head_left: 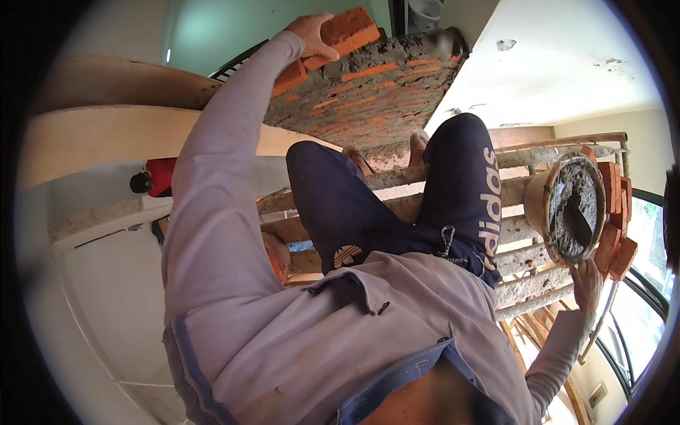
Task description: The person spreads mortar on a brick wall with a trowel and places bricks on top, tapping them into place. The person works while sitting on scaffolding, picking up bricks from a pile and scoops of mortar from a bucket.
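Note:
My left hand (312,35) grips an orange brick (349,30) on top of a partly built brick wall (365,103) with rough grey mortar on its face. Another brick (287,78) sits just beside it, below my wrist. At the right, my right hand (588,283) is closed on the handle of a trowel (577,223), whose dark blade lies in a bucket (538,205) of grey mortar. Several stacked bricks (616,191) stand right beside the bucket.
I sit on a scaffold of mortar-spattered planks (524,290) with railing poles (567,138). A curved wooden board (113,127) runs left of the wall. A person in red with a black cap (159,177) is far left, below. A window (648,248) is at the right.

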A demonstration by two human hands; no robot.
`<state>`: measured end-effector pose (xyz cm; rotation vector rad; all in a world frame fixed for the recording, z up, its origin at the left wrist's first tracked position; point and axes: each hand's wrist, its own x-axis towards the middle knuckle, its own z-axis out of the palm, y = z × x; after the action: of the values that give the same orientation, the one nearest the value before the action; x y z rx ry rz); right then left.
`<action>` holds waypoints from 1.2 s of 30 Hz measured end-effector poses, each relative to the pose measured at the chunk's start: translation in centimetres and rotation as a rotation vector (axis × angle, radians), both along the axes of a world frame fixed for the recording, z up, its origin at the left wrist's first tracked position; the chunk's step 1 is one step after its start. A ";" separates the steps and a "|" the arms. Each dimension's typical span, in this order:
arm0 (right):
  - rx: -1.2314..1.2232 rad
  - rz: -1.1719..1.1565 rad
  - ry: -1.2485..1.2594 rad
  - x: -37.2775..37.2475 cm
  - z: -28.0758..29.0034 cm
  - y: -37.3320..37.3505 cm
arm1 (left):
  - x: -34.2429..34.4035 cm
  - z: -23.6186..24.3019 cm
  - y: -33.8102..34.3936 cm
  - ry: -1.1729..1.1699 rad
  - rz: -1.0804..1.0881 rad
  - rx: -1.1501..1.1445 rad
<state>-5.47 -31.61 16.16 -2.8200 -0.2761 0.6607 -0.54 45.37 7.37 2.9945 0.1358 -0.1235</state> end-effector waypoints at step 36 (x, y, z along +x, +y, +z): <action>0.760 0.423 -0.218 7.5 -11.1 52.7 | 1.9 -6.2 -0.8 0.047 0.001 0.007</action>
<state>1.98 21.08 5.03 -2.0966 -0.9521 0.2297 1.35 44.54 1.19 2.9991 0.1427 -0.1941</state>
